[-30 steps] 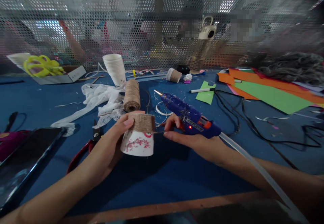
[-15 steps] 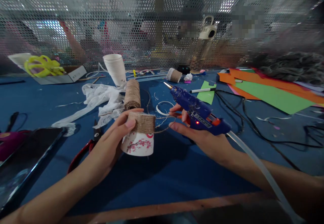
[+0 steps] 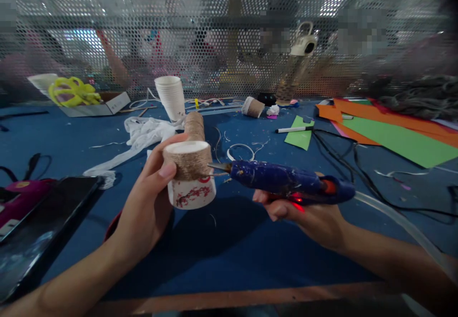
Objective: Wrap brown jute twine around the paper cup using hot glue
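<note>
Two hands in frame, both occupied.

Left hand (image 3: 146, 197), lower left of centre: partly closed round a paper cup (image 3: 195, 196), thumb pressed on the near face, fingers passing behind its left side. The cup sits just left of centre, apparently clear of the counter (image 3: 222, 264), roughly upright, its white end facing up. A band of twine (image 3: 191, 165) covers its upper part; red blossom print shows below.

Right hand (image 3: 311, 219), right of centre: curled under a blue glue gun (image 3: 275, 179), thumb and a fingertip visible beneath the body. Trigger and handle grip hidden; cannot tell whether the trigger is squeezed. Red light shows on the underside. A clear glue stick (image 3: 397, 212) trails from the rear toward lower right.

Key relation: cup lies to the left of the right hand, with the gun bridging the gap. Gun's long axis runs nearly level across the frame, nozzle (image 3: 221, 167) leftward, tip at the right edge of the twine band. Contact or slight gap: cannot tell. Left hand is the nearer, on the cup itself. A short strand projects rightward from the band, just below the nozzle.

Twine spool (image 3: 194, 125) stands directly behind the cup.
</note>
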Available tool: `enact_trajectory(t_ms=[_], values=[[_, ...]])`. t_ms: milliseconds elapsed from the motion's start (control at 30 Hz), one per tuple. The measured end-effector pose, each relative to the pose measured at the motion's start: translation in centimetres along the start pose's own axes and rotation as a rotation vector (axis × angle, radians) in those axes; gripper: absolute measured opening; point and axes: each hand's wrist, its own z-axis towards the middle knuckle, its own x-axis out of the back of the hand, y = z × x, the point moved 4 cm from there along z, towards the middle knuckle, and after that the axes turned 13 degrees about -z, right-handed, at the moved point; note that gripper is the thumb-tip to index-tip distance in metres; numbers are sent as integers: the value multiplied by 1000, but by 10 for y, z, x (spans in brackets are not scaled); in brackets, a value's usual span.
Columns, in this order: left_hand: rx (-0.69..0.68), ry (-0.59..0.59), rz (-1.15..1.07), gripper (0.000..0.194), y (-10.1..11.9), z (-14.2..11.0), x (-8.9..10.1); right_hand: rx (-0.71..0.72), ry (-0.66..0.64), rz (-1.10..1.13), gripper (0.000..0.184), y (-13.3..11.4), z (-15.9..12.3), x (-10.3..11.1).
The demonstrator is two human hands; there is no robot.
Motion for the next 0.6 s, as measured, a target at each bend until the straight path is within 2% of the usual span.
enact_trajectory(t_ms=[167, 300, 433, 600], values=[[-40, 10, 23, 41, 4, 0, 3, -88, 39, -99, 21, -1, 1, -2], [-55, -21, 3, 39, 5, 0, 4, -7, 59, -253, 36, -7, 5, -1], [-40, -30, 7, 39, 4, 0, 4, 37, -3, -319, 22, -6, 3, -2], [-13, -24, 16, 36, 3, 0, 0, 57, -39, -438, 26, -10, 1, -5]])
